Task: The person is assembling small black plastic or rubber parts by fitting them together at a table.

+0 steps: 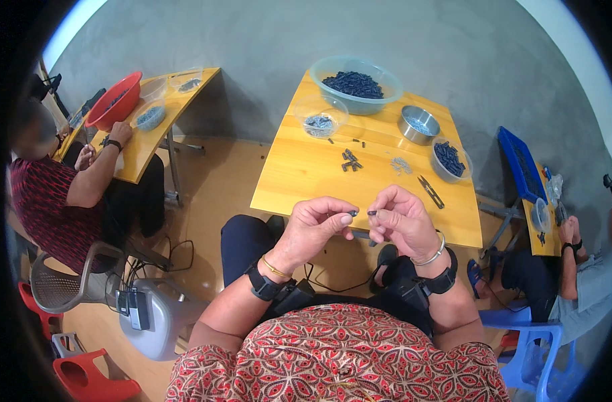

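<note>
My left hand (318,222) pinches a small dark piece (353,213) between thumb and forefinger. Facing it, my right hand (405,220) pinches another small dark piece (371,213), with a narrow gap between the two. Both hands are over the near edge of the yellow table (286,167). Beyond them lie a loose group of dark cylindrical pieces (351,161) and a scatter of small pale bits (401,165). A pair of dark thread snips (431,192) rests by my right hand.
A large translucent basin (393,94) of dark pieces stands at the back, near a clear bowl (333,110), a metal bowl (432,138) and a tub of dark pieces (448,161). People work at tables on both sides, by a red basin (128,100) and a blue tray (513,151).
</note>
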The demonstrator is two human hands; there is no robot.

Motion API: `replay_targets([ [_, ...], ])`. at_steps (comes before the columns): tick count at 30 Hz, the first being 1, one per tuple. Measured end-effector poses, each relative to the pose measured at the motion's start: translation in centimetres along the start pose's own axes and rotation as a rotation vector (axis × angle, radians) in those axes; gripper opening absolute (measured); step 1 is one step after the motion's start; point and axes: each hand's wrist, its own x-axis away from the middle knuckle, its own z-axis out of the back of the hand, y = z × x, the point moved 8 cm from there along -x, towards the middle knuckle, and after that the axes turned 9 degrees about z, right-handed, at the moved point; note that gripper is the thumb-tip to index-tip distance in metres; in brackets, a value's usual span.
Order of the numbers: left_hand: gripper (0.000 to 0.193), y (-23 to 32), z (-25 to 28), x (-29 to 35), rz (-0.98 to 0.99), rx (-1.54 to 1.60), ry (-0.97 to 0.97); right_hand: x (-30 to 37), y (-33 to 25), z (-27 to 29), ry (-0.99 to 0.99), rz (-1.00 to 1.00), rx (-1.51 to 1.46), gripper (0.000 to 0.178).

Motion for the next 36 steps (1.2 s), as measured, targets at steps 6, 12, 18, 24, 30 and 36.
replay_targets([
  [6,0.016,0.9,-1.7,0.9,-0.054,-0.057,-0.009,1.1,-0.1,-0.7,-0.005,0.056,-0.078,0.007],
  [12,0.015,1.2,-2.0,1.1,-0.063,-0.076,-0.014,1.2,0.0,-0.7,0.007,0.072,-0.063,0.007],
  [18,0.014,1.1,-1.9,1.1,-0.046,-0.108,0.0,1.2,0.5,-0.5,0.006,0.058,-0.065,0.006],
  [24,0.012,1.4,-1.6,1.1,-0.107,-0.145,0.001,1.1,0.8,-0.6,0.015,0.042,-0.085,0.006],
  [30,0.011,1.7,-1.8,1.4,-0.135,-0.201,0.007,1.3,0.8,-0.8,0.031,0.035,-0.051,0.007],
  [36,0.01,1.3,-2.1,1.5,-0.086,-0.179,-0.056,1.6,-0.7,-1.2,-0.105,0.157,0.447,0.007],
])
